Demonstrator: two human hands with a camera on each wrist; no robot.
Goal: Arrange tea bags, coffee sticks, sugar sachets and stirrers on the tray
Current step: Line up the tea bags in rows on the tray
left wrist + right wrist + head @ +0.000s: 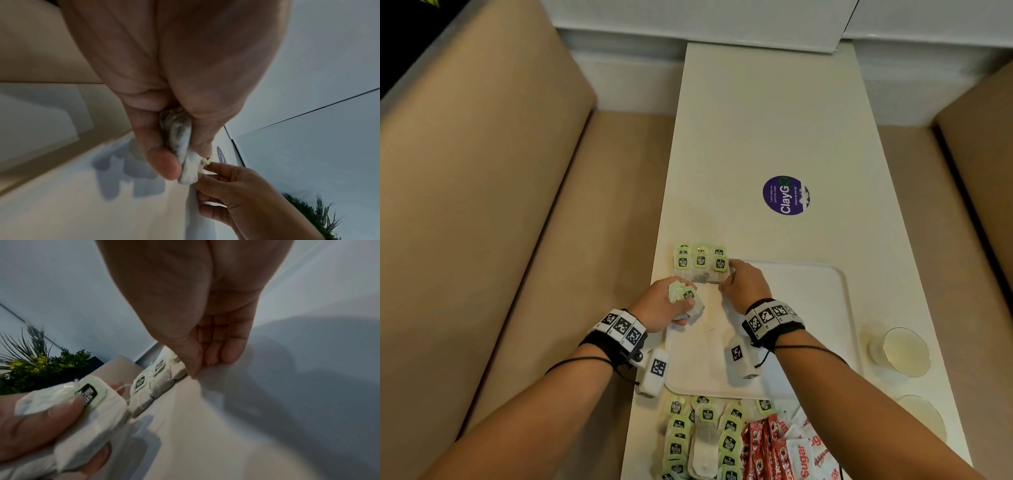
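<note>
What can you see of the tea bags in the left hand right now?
The left hand grips a small bunch of tea bags between thumb and curled fingers: white paper sachets with dark contents, strings, and pale green tags printed in black. They sit crumpled together, held over the white tray's left part, just short of the row of tea bags already laid there.

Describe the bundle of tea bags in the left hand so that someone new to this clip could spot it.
Start at the white rectangular plastic tray on the long white table. Over its left edge the left hand grips a bundle of white paper tea bags with green tags. Unlike the neat row of tea bags beyond, it is bunched and held.
</note>
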